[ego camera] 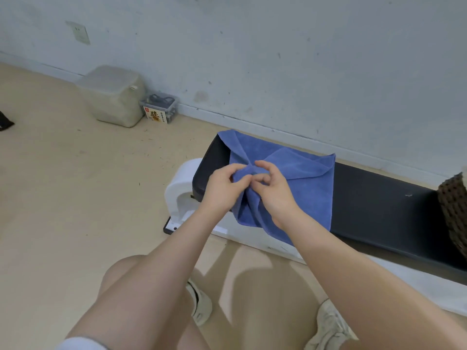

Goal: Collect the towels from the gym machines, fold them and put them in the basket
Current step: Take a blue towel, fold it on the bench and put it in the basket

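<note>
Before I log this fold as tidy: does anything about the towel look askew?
Yes. The blue towel sits crooked on the black bench pad, bunched where both hands, left and right, pinch it, its near edge drooping off the pad.

towel (pixel 303 188) on bench (pixel 379 205), basket (pixel 453 210) at bench's right end

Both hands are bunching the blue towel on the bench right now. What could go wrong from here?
1. The left hand and right hand pinch the blue towel at one gathered spot, so the fold may come out creased or lopsided.
2. The towel's near edge hangs over the black bench pad; letting go could let it slide to the floor.
</note>
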